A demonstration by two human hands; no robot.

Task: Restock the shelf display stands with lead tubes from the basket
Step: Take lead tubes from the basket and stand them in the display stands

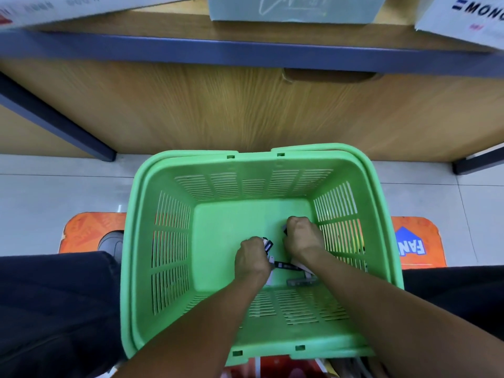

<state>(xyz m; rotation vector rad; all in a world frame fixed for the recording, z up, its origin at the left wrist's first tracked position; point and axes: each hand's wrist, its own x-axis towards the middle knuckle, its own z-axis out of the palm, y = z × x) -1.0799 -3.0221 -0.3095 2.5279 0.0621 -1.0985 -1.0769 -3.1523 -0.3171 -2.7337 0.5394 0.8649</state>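
A green slatted basket stands on the floor in front of me, with both my arms reaching down into it. My left hand is curled around some small lead tubes, whose dark and white ends stick out at its right side. My right hand is also curled, gripping a lead tube whose dark end shows at its left edge. More lead tubes lie loose on the basket floor between and below my hands, partly hidden by my right forearm.
A wooden shelf unit with a dark blue edge rises behind the basket, with boxes on its top board. Orange floor stickers lie on the tiles to both sides. My dark-trousered legs flank the basket.
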